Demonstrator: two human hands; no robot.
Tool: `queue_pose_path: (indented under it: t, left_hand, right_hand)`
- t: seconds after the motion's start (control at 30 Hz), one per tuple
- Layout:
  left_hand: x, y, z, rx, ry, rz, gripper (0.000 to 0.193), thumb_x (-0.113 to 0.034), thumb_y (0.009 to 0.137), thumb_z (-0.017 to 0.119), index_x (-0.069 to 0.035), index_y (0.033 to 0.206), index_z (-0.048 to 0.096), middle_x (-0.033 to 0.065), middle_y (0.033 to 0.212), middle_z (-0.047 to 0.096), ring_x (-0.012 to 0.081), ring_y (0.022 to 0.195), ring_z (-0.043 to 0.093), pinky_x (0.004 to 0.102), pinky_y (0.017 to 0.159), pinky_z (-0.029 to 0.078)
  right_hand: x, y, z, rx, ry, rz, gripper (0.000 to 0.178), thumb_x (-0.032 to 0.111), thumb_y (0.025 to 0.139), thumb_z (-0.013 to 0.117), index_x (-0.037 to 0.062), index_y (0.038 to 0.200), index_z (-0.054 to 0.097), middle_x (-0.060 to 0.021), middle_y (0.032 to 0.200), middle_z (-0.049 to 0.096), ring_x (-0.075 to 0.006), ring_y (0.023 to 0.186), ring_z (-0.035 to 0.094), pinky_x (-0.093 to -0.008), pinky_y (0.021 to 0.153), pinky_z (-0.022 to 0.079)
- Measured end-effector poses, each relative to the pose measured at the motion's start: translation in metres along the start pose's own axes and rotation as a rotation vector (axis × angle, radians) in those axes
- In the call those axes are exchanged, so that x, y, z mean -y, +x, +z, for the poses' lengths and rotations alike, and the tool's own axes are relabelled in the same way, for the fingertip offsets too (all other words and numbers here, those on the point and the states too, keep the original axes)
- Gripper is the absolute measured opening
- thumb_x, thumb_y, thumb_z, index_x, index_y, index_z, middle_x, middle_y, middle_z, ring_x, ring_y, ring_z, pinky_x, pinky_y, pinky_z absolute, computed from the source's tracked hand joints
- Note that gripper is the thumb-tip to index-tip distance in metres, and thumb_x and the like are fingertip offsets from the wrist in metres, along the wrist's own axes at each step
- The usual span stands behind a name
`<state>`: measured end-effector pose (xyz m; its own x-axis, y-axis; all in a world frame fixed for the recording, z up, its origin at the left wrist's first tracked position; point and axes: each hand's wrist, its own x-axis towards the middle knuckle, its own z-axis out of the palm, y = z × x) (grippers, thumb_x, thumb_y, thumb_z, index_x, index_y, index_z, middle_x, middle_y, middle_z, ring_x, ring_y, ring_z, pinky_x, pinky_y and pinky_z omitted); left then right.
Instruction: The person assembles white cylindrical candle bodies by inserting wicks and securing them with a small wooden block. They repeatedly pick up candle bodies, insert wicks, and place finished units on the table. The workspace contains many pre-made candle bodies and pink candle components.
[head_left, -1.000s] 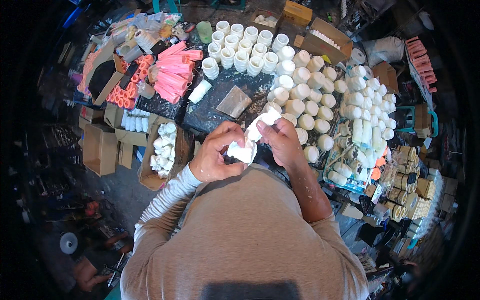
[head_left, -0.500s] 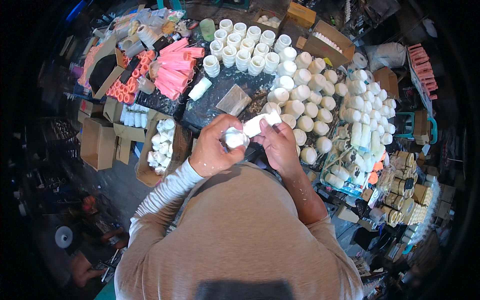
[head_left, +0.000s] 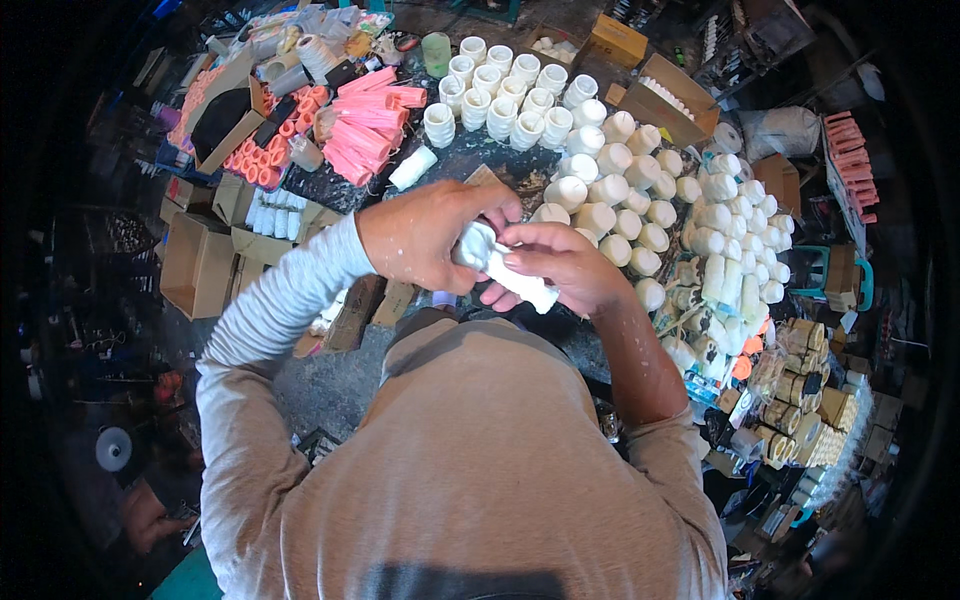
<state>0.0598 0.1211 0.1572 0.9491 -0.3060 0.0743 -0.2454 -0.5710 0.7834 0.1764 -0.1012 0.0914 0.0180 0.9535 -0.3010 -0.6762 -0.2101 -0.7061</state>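
In front of my chest, both hands are closed on a soft-looking white piece [head_left: 520, 283] with a rounded end and a narrower, ribbed tail. Fingers and thumb of my left hand [head_left: 420, 235] curl round its rounded end. My right hand [head_left: 575, 268] pinches the narrower part, whose free end points down toward my body. What the piece is made of cannot be told. Beyond my left hand, a small white cylinder [head_left: 413, 168] lies on the dark worktable [head_left: 460, 160]. A flat board [head_left: 484, 177] shows only in part behind that hand.
White ribbed cups [head_left: 500, 115] stand in rows at the back. Many cream rounded cylinders [head_left: 615, 190] fill the right side. Pink tubes [head_left: 362, 128] are heaped at the left. Cardboard boxes [head_left: 197, 265] stand lower left; my left sleeve partly covers one holding white pieces.
My left forearm has swung up and outward. The white piece has turned, so its narrow tail now points down instead of up to the right. My hands have come closer together.
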Motion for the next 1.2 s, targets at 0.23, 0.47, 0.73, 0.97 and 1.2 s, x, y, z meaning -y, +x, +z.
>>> queue_pose_path:
  t: [0.23, 0.47, 0.73, 0.97, 1.2]
  left_hand:
    - [0.014, 0.000, -0.033, -0.016, -0.374, -0.089, 0.049, -0.001, 0.079, 0.070, 0.001, 0.128, 0.064, 0.0095, 0.123, 0.066, 0.0181, 0.112, 0.064, 0.0347, 0.097, 0.052]
    - [0.013, -0.008, 0.006, -0.588, 0.126, 0.088, 0.048, -0.008, 0.085, 0.073, 0.002, 0.130, 0.065, 0.0214, 0.131, 0.063, 0.0351, 0.123, 0.063, 0.0405, 0.104, 0.050]
    - [0.009, -0.011, 0.064, -0.938, 0.030, -0.058, 0.039, -0.012, 0.086, 0.081, 0.002, 0.119, 0.067, 0.0226, 0.120, 0.070, 0.0339, 0.102, 0.073, 0.0374, 0.085, 0.058]
    - [0.001, -0.013, 0.062, -0.983, 0.154, -0.205, 0.023, -0.012, 0.098, 0.069, 0.004, 0.114, 0.067, 0.0182, 0.099, 0.071, 0.0296, 0.077, 0.070, 0.0368, 0.069, 0.055]
    - [0.014, -0.004, 0.062, -1.032, 0.119, -0.090, 0.021, -0.014, 0.098, 0.069, 0.003, 0.110, 0.065, 0.0172, 0.102, 0.068, 0.0262, 0.083, 0.067, 0.0355, 0.073, 0.054]
  right_hand:
    - [0.026, 0.000, 0.026, -0.113, -0.146, -0.089, 0.027, 0.016, 0.106, 0.060, -0.0017, 0.125, 0.065, -0.0059, 0.109, 0.073, -0.0096, 0.083, 0.068, -0.0240, 0.063, 0.053]
    - [0.014, 0.004, 0.045, -0.251, -0.027, -0.262, 0.028, 0.015, 0.106, 0.058, -0.0036, 0.127, 0.062, -0.0073, 0.106, 0.070, -0.0110, 0.077, 0.066, -0.0246, 0.062, 0.053]
    - [-0.003, 0.008, 0.051, -0.288, -0.048, -0.252, 0.027, 0.013, 0.108, 0.056, -0.0039, 0.129, 0.060, -0.0104, 0.104, 0.069, -0.0150, 0.078, 0.067, -0.0267, 0.058, 0.051]
    - [-0.002, 0.013, 0.055, -0.267, -0.024, -0.226, 0.029, 0.010, 0.106, 0.059, -0.0079, 0.128, 0.059, -0.0132, 0.103, 0.070, -0.0190, 0.078, 0.070, -0.0302, 0.060, 0.057]
    - [0.001, 0.013, 0.058, -0.355, 0.003, -0.212, 0.030, 0.010, 0.105, 0.061, -0.0089, 0.128, 0.060, -0.0162, 0.101, 0.071, -0.0227, 0.078, 0.073, -0.0334, 0.065, 0.062]
